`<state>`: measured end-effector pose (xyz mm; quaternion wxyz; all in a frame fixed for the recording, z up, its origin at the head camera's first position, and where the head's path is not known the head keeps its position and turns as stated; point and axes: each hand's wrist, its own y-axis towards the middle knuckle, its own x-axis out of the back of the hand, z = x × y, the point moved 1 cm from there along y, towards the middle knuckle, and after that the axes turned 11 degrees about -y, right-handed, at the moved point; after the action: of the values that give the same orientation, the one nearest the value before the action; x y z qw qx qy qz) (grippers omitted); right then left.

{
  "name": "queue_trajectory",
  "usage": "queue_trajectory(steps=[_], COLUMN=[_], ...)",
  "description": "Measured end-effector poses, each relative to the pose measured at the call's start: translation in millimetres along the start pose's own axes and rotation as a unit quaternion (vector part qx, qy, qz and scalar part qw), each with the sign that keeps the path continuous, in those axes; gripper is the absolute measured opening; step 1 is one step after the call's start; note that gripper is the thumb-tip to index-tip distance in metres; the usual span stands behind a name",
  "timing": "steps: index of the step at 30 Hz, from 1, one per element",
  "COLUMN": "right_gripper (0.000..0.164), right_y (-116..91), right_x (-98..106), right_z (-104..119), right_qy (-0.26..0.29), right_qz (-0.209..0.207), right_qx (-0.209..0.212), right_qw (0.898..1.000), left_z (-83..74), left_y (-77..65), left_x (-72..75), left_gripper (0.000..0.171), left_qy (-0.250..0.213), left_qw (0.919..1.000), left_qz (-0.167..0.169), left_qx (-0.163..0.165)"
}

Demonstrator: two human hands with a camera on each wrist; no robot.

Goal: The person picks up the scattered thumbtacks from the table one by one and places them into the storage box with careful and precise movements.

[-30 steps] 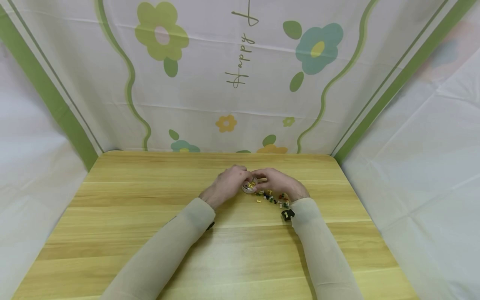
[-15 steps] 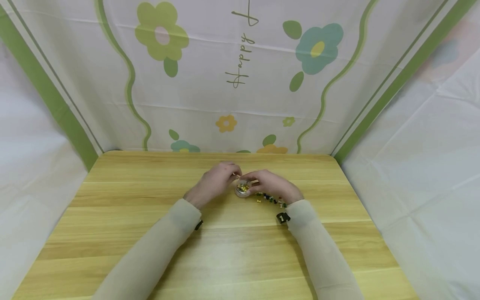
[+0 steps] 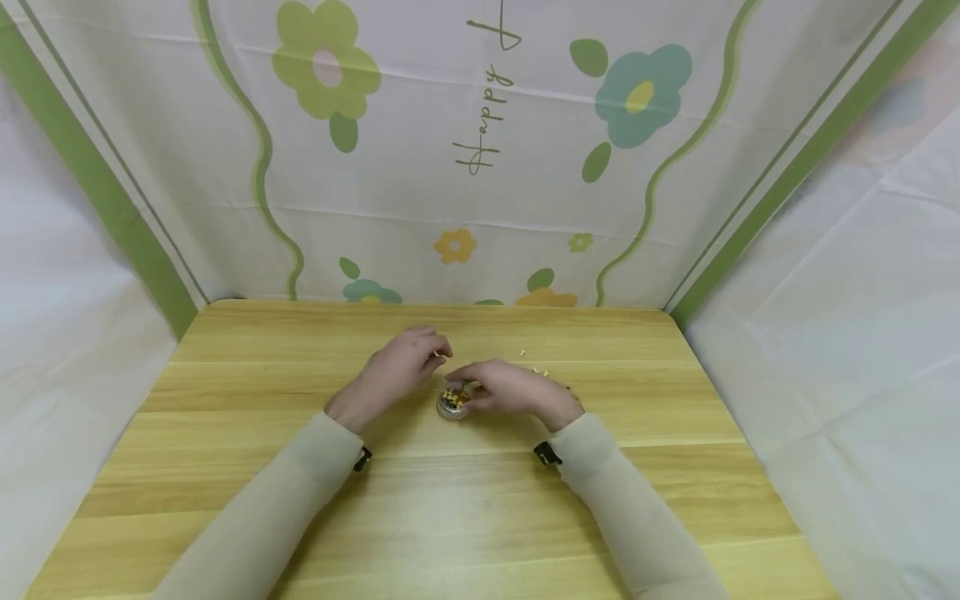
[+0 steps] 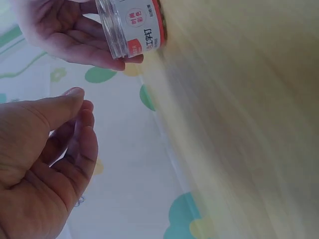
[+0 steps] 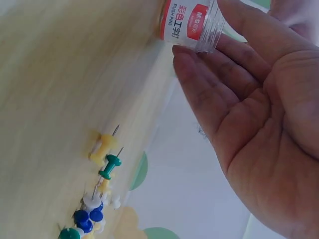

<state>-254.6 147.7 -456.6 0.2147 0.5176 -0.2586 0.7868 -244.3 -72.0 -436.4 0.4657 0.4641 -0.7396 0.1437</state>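
Note:
A small clear jar of push pins (image 3: pixel 452 407) sits near the table's middle, its mouth up and several yellow, green and other pins inside. My right hand (image 3: pixel 510 389) holds it near the rim between thumb and fingers. The label (image 5: pixel 182 21) reads PUSH PINS in the right wrist view. My left hand (image 3: pixel 401 365) hovers to the left of the jar, apart from it. In the left wrist view its thumb (image 4: pixel 62 107) lies close to loosely curled fingertips, and nothing shows between them.
Loose push pins lie on the wooden table (image 3: pixel 435 517) beyond my right hand, among them a yellow pin (image 5: pixel 103 148), a green pin (image 5: pixel 110 167) and blue pins (image 5: pixel 83 219) with metal points exposed. A flowered curtain (image 3: pixel 420 167) hangs behind the table's far edge.
Both hands have moved left and the jar has come left and nearer with the right hand. My left hand has drawn away from the jar's mouth.

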Motion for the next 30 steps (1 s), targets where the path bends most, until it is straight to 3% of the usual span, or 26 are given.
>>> queue_trajectory(steps=[4,10,17,20,25,30], right_gripper=[0.062,0.072,0.048,0.034,0.005,0.011], right_y=[-3,-18,-31,-34,-40,-48], right_x=[1,18,29,27,21,12], right_z=[3,1,-5,-7,-11,-16], right_qy=[-0.011,-0.009,-0.075,-0.112,-0.173,-0.199], right_qz=[0.006,0.009,-0.013,-0.017,-0.024,-0.011], right_qx=[-0.015,-0.05,-0.078,-0.086,-0.107,-0.149], right_qw=[1.0,0.999,0.994,0.99,0.979,0.969], left_z=[3.5,6.6,1.6,-1.8,-7.1,-9.1], left_y=[-7.8,-19.9,-31.6,-33.5,-33.0,-31.7], left_x=[0.6,-2.7,-14.0,-16.5,-20.7,-26.9], left_gripper=[0.013,0.016,0.045,0.055,0.062,0.06], left_qy=[0.018,0.102,0.12,0.117,0.11,0.103], left_qw=[0.9997,0.994,0.9911,0.9913,0.9912,0.9912], left_qz=[0.0,-0.006,0.054,0.06,0.069,0.075], left_qx=[-0.017,-0.04,-0.018,-0.01,-0.025,-0.037])
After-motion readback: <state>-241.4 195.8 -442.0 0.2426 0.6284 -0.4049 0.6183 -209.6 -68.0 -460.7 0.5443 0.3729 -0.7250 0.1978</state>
